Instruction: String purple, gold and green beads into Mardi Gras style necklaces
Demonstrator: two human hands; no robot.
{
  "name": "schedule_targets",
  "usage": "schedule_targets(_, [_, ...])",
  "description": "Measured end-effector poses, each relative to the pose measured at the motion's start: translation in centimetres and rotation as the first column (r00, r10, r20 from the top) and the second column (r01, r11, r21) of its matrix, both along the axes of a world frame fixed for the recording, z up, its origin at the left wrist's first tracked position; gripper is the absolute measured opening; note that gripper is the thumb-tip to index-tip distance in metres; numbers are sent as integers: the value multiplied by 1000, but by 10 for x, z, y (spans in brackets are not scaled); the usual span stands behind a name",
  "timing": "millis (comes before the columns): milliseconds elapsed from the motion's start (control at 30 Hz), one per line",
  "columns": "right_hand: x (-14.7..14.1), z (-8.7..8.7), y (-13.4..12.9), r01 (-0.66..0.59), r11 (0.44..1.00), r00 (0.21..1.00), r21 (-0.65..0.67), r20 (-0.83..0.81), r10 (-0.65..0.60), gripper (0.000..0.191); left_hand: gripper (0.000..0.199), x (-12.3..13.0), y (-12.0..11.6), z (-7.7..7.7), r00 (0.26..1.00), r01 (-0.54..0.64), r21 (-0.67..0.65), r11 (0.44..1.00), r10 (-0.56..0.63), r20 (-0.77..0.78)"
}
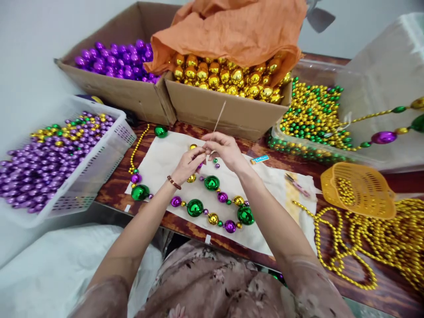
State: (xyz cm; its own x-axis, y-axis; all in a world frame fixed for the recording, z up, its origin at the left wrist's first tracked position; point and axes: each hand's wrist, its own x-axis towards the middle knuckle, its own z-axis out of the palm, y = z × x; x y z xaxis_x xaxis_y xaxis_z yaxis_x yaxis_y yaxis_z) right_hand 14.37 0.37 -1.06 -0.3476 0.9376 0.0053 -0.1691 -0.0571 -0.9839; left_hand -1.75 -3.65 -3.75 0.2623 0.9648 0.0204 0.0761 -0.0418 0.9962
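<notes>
My left hand (pixel 189 163), with a brown bead bracelet at the wrist, and my right hand (pixel 224 150) meet fingertip to fingertip above the white cloth (pixel 258 221). Both are closed in a pinch on a thin pale string (pixel 220 115), whose end sticks up past my right fingers. What exactly lies between the fingertips is too small to make out. Below my hands curves a bead garland with a large green bead (pixel 195 207), a purple bead (pixel 230 226) and a gold bead (pixel 213 218). A loose small green bead (pixel 215 160) lies close under my right hand.
Behind stand cardboard boxes of purple balls (pixel 115 59) and gold balls (pixel 225 76), partly under an orange cloth (pixel 232 31). A white basket (pixel 114 132) is left; a clear bin (pixel 364 154), yellow basket (pixel 377 194), gold bead strands (pixel 391 238) and pink-handled scissors (pixel 300 186) are right.
</notes>
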Motion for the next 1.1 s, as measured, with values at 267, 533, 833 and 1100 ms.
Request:
schedule_targets(267, [-1,9,-1,78,997,997,-16,15,-78,34,21,-3,-1,-7,998,9,28,1000,-7,-55])
schedule_targets(533, [1,27,-3,87,994,992,70,-100,-80,35,27,-8,-4,-17,996,-60,25,998,62,-62])
schedule_targets(833, [-19,54,-16,-11,991,995,131,-100,25,36,26,-31,-17,-22,965,-140,102,985,159,-210])
schedule_targets(1100, [-40,16,-15,-17,999,991,27,-131,21,33,24,-70,-10,-38,748,-219,163,962,273,-605])
